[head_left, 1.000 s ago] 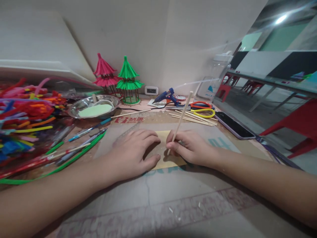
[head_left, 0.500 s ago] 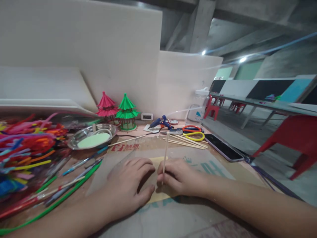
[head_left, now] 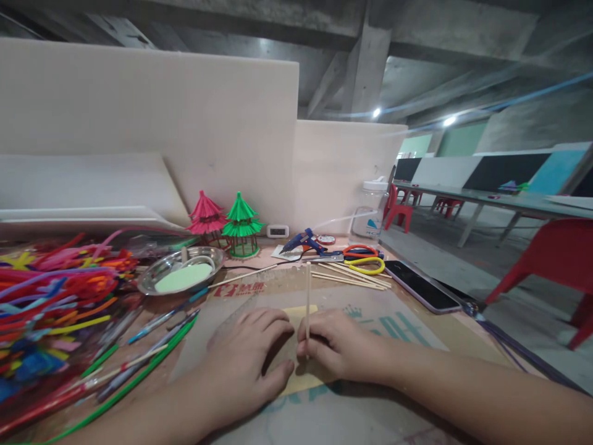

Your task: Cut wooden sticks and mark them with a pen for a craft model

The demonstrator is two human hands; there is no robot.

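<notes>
A person's right hand (head_left: 340, 347) pinches a thin wooden stick (head_left: 307, 295) upright, its long axis near vertical and its lower end on a tan paper sheet (head_left: 303, 310). The left hand (head_left: 248, 364) lies open and flat on the sheet, just left of the stick.
</notes>
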